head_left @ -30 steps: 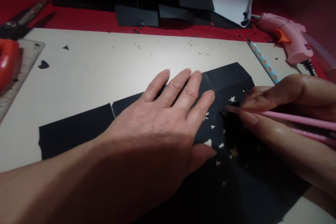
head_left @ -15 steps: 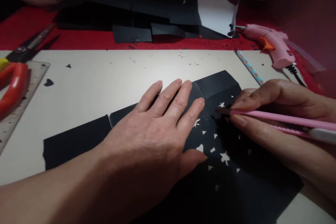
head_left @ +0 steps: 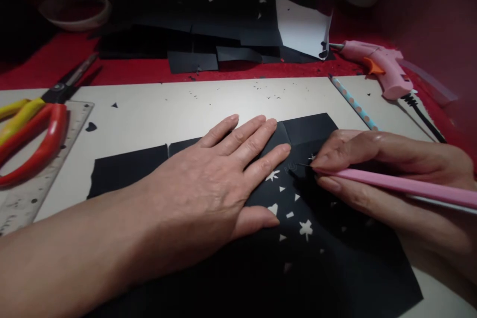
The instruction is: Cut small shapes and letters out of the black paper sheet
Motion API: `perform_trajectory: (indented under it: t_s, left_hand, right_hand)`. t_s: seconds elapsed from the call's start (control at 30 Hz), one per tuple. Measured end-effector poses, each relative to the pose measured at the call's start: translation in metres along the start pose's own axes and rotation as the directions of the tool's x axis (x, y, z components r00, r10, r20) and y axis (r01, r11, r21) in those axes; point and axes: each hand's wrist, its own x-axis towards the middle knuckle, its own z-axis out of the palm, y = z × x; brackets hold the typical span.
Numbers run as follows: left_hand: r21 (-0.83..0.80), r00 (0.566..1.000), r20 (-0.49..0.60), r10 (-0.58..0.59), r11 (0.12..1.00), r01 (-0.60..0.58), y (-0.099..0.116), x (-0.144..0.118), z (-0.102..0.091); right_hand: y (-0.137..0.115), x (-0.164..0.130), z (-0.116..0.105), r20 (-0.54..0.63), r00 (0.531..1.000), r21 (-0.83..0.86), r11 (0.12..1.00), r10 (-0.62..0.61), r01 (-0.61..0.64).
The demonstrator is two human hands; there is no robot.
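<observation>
My left hand (head_left: 219, 174) lies flat, fingers spread, on a sheet of black card (head_left: 253, 278) with flaps along its far edge. The card has several small cut-outs: stars, triangles, a rectangle and a partly covered heart. Pinched in my right hand (head_left: 372, 169) is a pink craft knife (head_left: 395, 185), its thin blade pointing left. The blade tip is close to a faint outline drawn on the card (head_left: 291, 167), just right of my left index fingertip; whether it touches the card I cannot tell.
Scissors with red and yellow handles (head_left: 48, 119) lie on a clear ruler (head_left: 80, 114) at left. A dotted pencil (head_left: 354, 103) and a pink glue gun (head_left: 380, 67) lie at far right. Black card pieces (head_left: 194, 61), a white paper (head_left: 300, 27) and a round dish (head_left: 78, 22) are farther back.
My right hand has shifted slightly left with the craft knife, which has turned so its blade appears thinner. The black card has turned a little, and the whole view has shifted.
</observation>
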Motion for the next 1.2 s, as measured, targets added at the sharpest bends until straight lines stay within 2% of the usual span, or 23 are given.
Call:
perform_trajectory:
  t_s: [0.13,0.27,0.37,0.47,0.67,0.83,0.9,1.0,1.07,1.2]
  left_hand:
    - [-0.058,1.000,-0.004,0.013,0.998,-0.014,-0.008,-0.005,0.005]
    - [-0.087,0.999,0.026,0.022,0.996,-0.020,-0.011,-0.008,0.006]
    - [-0.104,1.000,0.019,0.020,0.994,-0.018,-0.011,-0.009,0.005]
    - [-0.121,1.000,0.001,0.019,0.992,-0.019,-0.011,-0.009,0.004]
    - [-0.183,0.984,0.145,0.104,0.980,-0.077,-0.022,0.000,-0.014]
    - [-0.257,0.973,0.177,0.150,0.961,-0.102,-0.030,0.001,-0.022]
    - [-0.258,0.980,0.147,0.138,0.961,-0.097,-0.027,-0.003,-0.020]
    - [-0.221,0.999,0.027,0.033,0.975,-0.026,-0.017,-0.007,-0.012]
    - [-0.221,1.000,0.001,-0.027,0.975,0.027,-0.010,-0.008,-0.005]
    - [-0.187,1.000,-0.026,0.005,0.982,-0.010,-0.004,-0.005,0.005]
  right_hand:
    - [0.003,0.003,-0.004,0.082,0.993,-0.013,0.996,-0.086,0.087]
    - [0.004,0.006,-0.006,0.190,0.964,-0.072,0.977,-0.184,0.200]
    - [0.005,0.003,-0.005,0.147,0.973,-0.143,0.969,-0.180,0.201]
    - [0.006,-0.001,-0.004,0.059,0.991,-0.205,0.970,-0.119,0.129]
    - [0.002,-0.001,-0.004,0.050,0.993,-0.236,0.965,-0.104,0.113]
    - [-0.004,0.000,-0.004,-0.030,0.999,-0.256,0.967,-0.023,0.015]
    - [-0.004,-0.001,-0.003,0.003,1.000,-0.261,0.965,0.010,-0.009]
    - [-0.002,-0.003,-0.002,0.046,0.999,-0.282,0.959,0.004,0.009]
    - [0.000,-0.004,-0.002,0.049,0.999,-0.285,0.958,-0.015,0.028]
    - [0.000,-0.008,-0.002,0.066,0.998,-0.277,0.961,0.009,0.010]
